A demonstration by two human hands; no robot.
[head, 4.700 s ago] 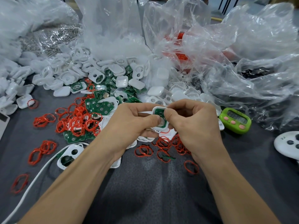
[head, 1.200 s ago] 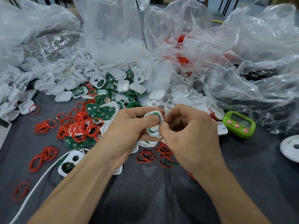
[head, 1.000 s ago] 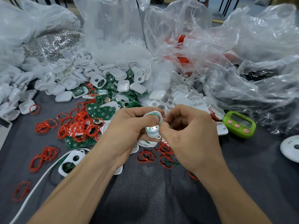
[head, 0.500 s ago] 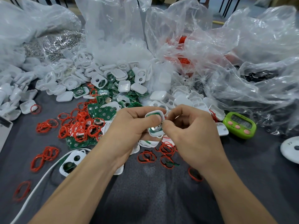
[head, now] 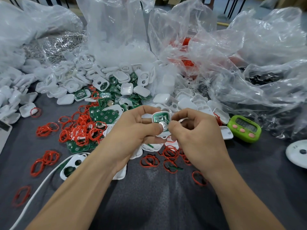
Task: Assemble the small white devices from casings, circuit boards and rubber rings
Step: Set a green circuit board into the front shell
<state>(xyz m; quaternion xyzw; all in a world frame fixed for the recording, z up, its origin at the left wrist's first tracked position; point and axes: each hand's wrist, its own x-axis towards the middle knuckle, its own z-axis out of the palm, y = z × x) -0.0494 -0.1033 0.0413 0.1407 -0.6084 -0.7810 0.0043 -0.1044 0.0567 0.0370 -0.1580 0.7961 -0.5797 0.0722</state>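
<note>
Both hands hold one small white casing (head: 162, 113) with a green circuit board (head: 160, 117) seated in it, its round metal disc facing me. My left hand (head: 132, 131) grips the casing from the left with the thumb on the board. My right hand (head: 197, 135) pinches it from the right, thumb by the disc. Loose white casings (head: 126, 88), green boards (head: 104, 114) and red rubber rings (head: 79, 130) lie heaped on the dark cloth behind and left of my hands.
Crumpled clear plastic bags (head: 232, 55) fill the back and right. A green timer (head: 243, 128) sits right of my hands, a round white device (head: 297, 153) at the right edge. A white cable (head: 34, 195) runs across the lower left. More red rings (head: 167, 156) lie under my hands.
The casing has been turned between my fingers, so the board and its metal disc now face me more fully. Both hands stay in the same place.
</note>
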